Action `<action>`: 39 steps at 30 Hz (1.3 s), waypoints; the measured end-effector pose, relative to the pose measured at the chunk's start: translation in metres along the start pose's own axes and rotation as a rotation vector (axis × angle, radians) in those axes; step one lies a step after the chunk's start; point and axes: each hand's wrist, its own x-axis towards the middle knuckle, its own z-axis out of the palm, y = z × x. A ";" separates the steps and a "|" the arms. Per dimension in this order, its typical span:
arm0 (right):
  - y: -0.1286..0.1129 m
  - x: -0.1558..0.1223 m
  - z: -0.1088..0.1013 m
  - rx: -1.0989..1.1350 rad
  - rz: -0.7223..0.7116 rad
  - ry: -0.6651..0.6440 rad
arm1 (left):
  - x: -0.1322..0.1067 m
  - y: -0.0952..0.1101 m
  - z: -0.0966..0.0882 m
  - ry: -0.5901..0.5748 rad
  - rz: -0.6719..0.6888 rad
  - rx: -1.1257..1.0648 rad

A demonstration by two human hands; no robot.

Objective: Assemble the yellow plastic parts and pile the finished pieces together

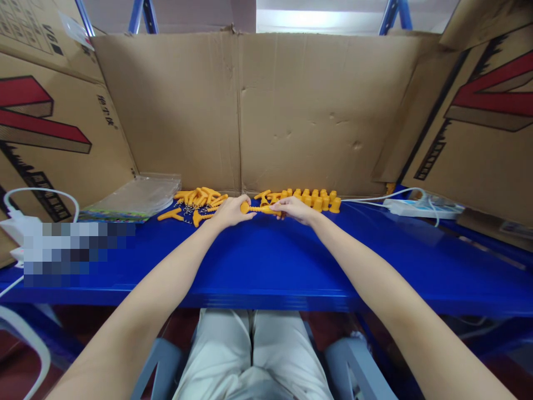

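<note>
Forearms [375, 272] over blue tbl [266, 261]; cups [308, 199] nr R hand [295, 208].

1. The worktop [266, 266] is blue, flat and slightly shiny, with a straight near edge.
2. Far left, clear plastic bags [135, 194] lie flat, a colourful strip showing at their near side.
3. Far, just left of centre, orange handles [202, 195] lie in a loose pile, small metal chains [188, 213] among them.
4. Far, right of centre, orange cups [317, 200] stand close together.
5. Far right lies a white power strip [420, 209].
</note>
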 end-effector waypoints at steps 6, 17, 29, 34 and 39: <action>-0.002 0.001 0.001 0.138 0.085 -0.013 | 0.000 0.001 -0.001 0.014 0.013 0.057; -0.012 -0.003 0.008 0.385 0.240 0.030 | 0.000 -0.001 0.000 0.027 0.040 0.035; -0.019 0.039 0.027 0.356 0.102 0.411 | 0.002 -0.010 -0.002 0.129 -0.180 0.033; -0.011 0.070 0.050 -0.252 -0.223 0.501 | 0.003 -0.024 -0.003 0.114 -0.327 0.095; -0.001 0.077 0.071 -0.877 -0.275 0.309 | 0.004 -0.031 -0.003 0.105 -0.355 0.107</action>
